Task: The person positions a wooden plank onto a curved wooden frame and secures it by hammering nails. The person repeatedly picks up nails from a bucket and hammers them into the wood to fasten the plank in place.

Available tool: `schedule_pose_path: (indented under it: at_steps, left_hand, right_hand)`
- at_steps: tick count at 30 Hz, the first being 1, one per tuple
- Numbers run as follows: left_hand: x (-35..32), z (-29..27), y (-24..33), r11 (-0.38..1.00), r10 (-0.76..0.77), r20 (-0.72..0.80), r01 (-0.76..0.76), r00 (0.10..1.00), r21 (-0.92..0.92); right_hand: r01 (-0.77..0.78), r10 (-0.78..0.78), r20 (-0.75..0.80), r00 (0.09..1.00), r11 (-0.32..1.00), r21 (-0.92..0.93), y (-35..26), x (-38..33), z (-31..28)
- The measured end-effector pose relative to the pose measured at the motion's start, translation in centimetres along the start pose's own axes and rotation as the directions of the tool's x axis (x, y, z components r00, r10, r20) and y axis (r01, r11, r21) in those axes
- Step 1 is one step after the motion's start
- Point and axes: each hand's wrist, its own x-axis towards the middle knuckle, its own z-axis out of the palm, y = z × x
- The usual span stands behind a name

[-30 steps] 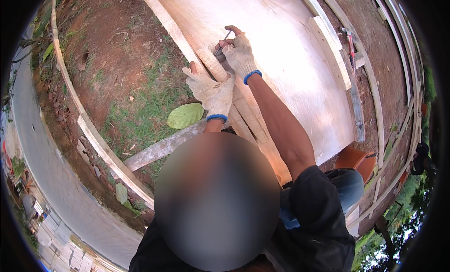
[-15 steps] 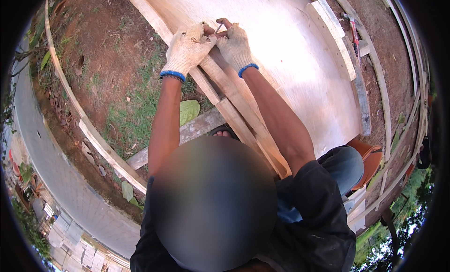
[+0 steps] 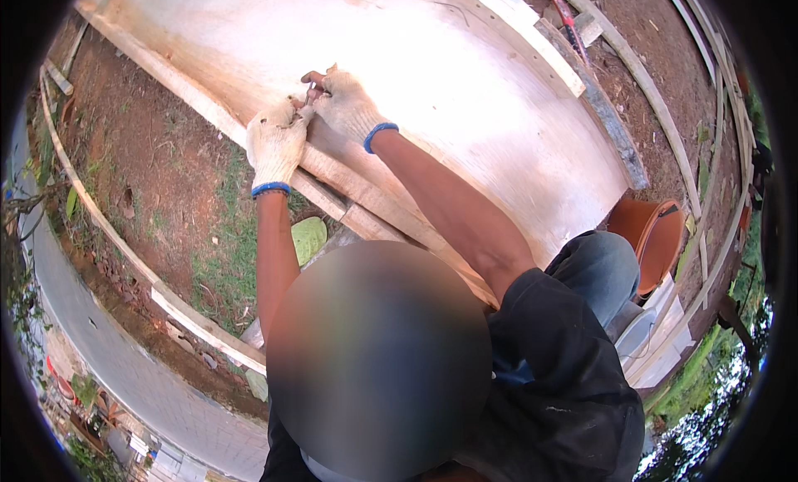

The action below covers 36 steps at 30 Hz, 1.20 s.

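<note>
Looking down through the head camera, we see one container: an orange-brown pot (image 3: 652, 237) at the right of the frame, lying on its side beside our knee, its inside too dark for us to tell what it holds.

Both arms reach up the middle of the frame to the near edge of a large pale plywood sheet (image 3: 465, 91). Our left hand (image 3: 276, 143), in a white knit glove with a blue cuff, rests palm-down on the wooden batten (image 3: 366, 195) that runs along that edge, fingers curled inward. Our right hand (image 3: 345, 104), gloved alike, meets it from the right, fingers pinched together around a small thin object (image 3: 309, 94), perhaps a nail, though it is too small to be sure. The left fingertips touch the same spot.

Left of the batten lies bare reddish soil with patches of grass (image 3: 224, 258) and a green leaf (image 3: 309, 237). A long curved plank (image 3: 158, 287) borders the soil at lower left, with paving beyond. More timber strips and a red-handled tool (image 3: 567, 17) lie at upper right past the sheet's far edge.
</note>
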Motion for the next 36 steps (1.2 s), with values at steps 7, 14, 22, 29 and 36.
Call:
schedule_pose_path:
  at_steps: [7,14,22,29,36]
  left_hand:
    - [-0.8,3.0,-0.8,0.98,0.13,-0.126,-0.108,0.983,0.17]
    - [-1.0,2.5,-2.2,0.978,0.15,-0.156,-0.123,0.976,0.17]
    - [0.2,2.1,-1.3,0.965,0.195,-0.177,-0.156,0.965,0.212]
    - [-0.8,2.0,-0.9,0.974,0.178,-0.2,-0.144,0.964,0.173]
    - [-1.0,1.9,-1.1,0.972,0.223,-0.23,-0.197,0.947,0.129]
  right_hand:
    - [0.536,-0.169,0.575,0.801,-0.225,-0.813,-6.0,-2.5,-4.4]
    - [-0.34,-0.839,0.289,0.46,-0.468,-0.816,-32.7,-6.3,-9.7]
    - [-0.439,-0.645,-0.083,0.759,-0.415,-0.797,-40.7,-7.7,-25.9]
    - [-0.331,-0.506,-0.235,0.83,-0.107,-0.938,-44.0,-10.9,-17.2]
    - [-0.043,-0.422,-0.061,0.905,0.054,-0.998,-29.4,-15.0,-7.4]
